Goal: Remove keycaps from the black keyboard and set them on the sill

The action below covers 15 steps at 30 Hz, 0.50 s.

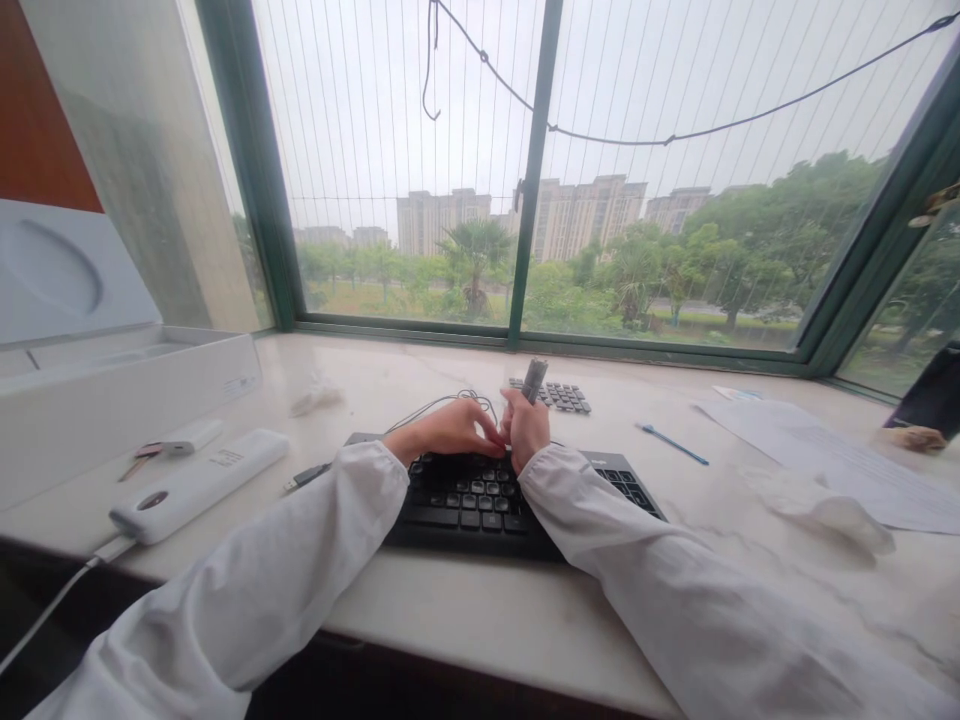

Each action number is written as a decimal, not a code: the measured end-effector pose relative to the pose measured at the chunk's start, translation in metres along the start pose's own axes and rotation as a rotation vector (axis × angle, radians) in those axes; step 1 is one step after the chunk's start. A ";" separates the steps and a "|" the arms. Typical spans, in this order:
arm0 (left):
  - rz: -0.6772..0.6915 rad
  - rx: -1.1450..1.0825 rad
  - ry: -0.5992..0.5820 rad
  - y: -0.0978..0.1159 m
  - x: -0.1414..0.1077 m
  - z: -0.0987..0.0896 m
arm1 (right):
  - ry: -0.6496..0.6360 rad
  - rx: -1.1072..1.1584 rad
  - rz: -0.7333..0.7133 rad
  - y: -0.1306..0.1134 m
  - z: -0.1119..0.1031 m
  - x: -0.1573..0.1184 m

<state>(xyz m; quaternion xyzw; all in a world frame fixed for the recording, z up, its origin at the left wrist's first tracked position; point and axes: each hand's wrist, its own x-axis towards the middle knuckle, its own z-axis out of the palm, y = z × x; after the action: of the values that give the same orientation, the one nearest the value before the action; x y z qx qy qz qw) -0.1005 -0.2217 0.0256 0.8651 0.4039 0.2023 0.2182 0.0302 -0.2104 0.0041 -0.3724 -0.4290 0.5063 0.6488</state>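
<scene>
A black keyboard (469, 518) lies on the pale stone sill under both hands; several of its key positions show no caps. My right hand (529, 430) is wrapped round a grey cylindrical tool (535, 380), held upright over the keyboard's upper middle. Its lower end is hidden by my fingers. Beside it, my left hand (457, 428) has thumb and fingers pinched together close to the right fingertips, just above the keys. Whatever is between them is too small to make out. Behind the hands, loose keycaps (566, 397) lie in rows.
To the left are a white power bank (202, 485) with a cable, a key (142, 458) and an open white box (187, 375). A USB plug (306, 477) lies beside the keyboard. A blue stick (675, 444), paper sheets (840, 460) and a crumpled tissue (825, 510) lie right.
</scene>
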 end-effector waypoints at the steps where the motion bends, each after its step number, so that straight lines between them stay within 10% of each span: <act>1: -0.021 -0.013 0.005 -0.002 0.000 0.000 | 0.005 0.017 0.010 -0.001 0.000 -0.002; 15: -0.049 -0.049 -0.039 -0.003 0.000 -0.002 | 0.025 0.281 0.013 -0.015 0.005 -0.018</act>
<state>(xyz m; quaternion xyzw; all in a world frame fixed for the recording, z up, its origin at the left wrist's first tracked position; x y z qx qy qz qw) -0.1036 -0.2201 0.0260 0.8530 0.4156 0.1899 0.2520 0.0279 -0.2304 0.0163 -0.2867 -0.3433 0.5609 0.6967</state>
